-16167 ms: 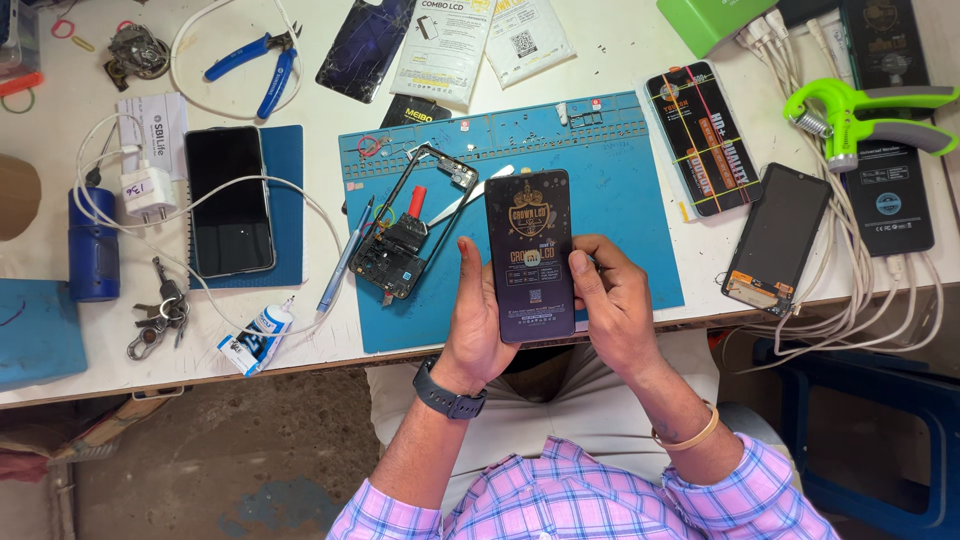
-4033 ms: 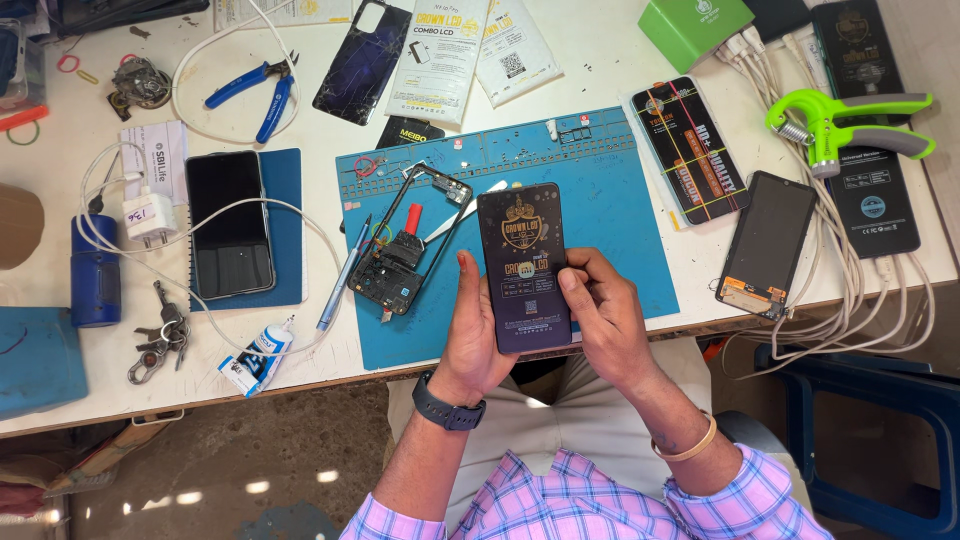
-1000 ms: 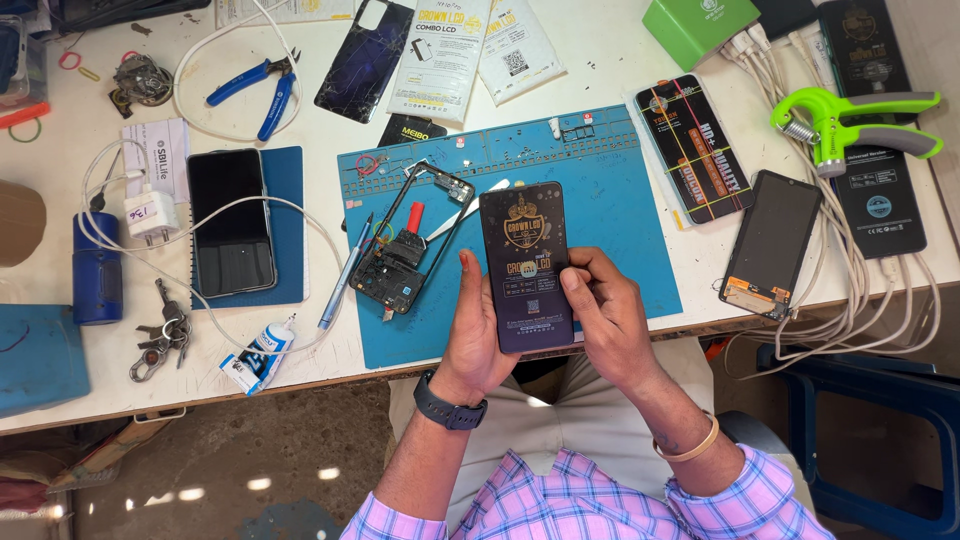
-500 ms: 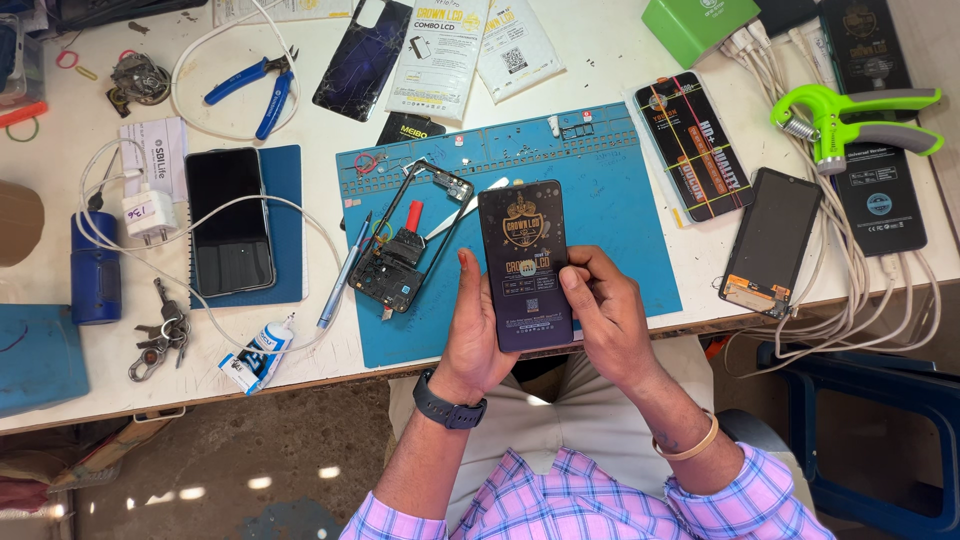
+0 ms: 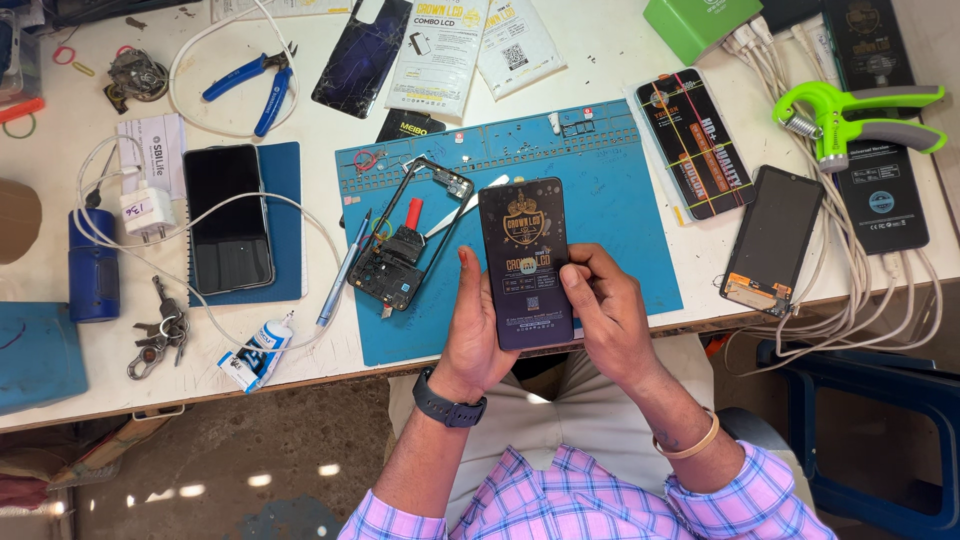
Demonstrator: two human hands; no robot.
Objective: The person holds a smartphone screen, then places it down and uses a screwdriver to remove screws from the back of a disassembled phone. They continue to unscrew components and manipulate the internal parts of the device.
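Evidently mid-repair: both hands, left (image 5: 478, 335) and right (image 5: 607, 322), clasp a new phone screen (image 5: 525, 262) above the blue mat (image 5: 620, 215); the stripped phone frame (image 5: 408, 245) lies alongside on the worktop (image 5: 330, 365), screen unfitted.

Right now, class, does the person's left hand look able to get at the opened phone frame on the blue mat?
Probably yes: the opened phone frame lies just beside the left hand, nothing between them. But that hand helps hold the dark screen panel.

Bare mat (image 5: 620, 215) right — frame (image 5: 405, 240) (left)
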